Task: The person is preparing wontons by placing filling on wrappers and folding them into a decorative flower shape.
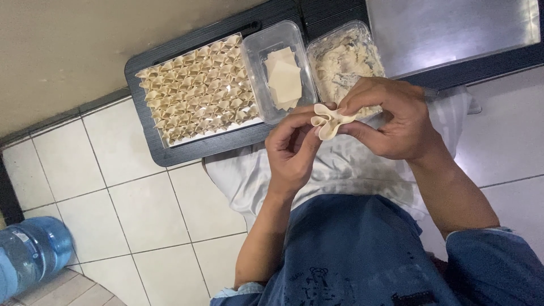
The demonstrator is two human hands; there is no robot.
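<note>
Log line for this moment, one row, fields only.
left hand: pinching dumpling wrapper | right hand: pinching same wrapper | tray of folded dumplings: full | wrapper tub: few left | filling tub: partly used

Matt dough wrapper [330, 121], clear plastic tubs [277, 62], glossy tiles [141, 209]

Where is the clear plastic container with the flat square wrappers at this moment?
In the head view, the clear plastic container of flat square wrappers sits upper centre on the black tray, between the rows of folded dumplings and the tub of pale filling.
</note>
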